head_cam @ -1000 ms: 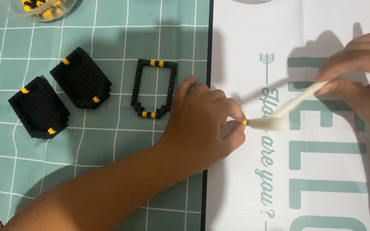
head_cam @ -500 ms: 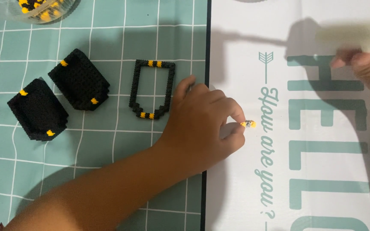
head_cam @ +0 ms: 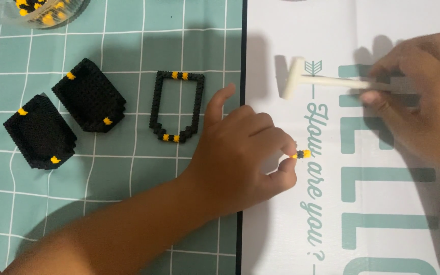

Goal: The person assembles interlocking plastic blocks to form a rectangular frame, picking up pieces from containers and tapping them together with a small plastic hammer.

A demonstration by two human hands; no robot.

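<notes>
Two full black block shapes [head_cam: 64, 119] lie done on the green mat [head_cam: 128, 203], one frame [head_cam: 176, 106] is still hollow, while the left hand [head_cam: 240, 153] pinches a tiny black-and-yellow piece [head_cam: 301, 154] and the right hand [head_cam: 423, 102] grips a white hammer tool [head_cam: 327, 81].

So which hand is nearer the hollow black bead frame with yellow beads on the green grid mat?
Left. The left hand lies just right of the hollow black bead frame, thumb nearly touching; the right hand is far right, holding a white hammer-shaped tool.

Black-and-yellow brick piece [head_cam: 301, 154]; white mallet [head_cam: 327, 80]; teal mat [head_cam: 128, 193], white grid; 2 black blocks [head_cam: 64, 119], yellow dots.
</notes>
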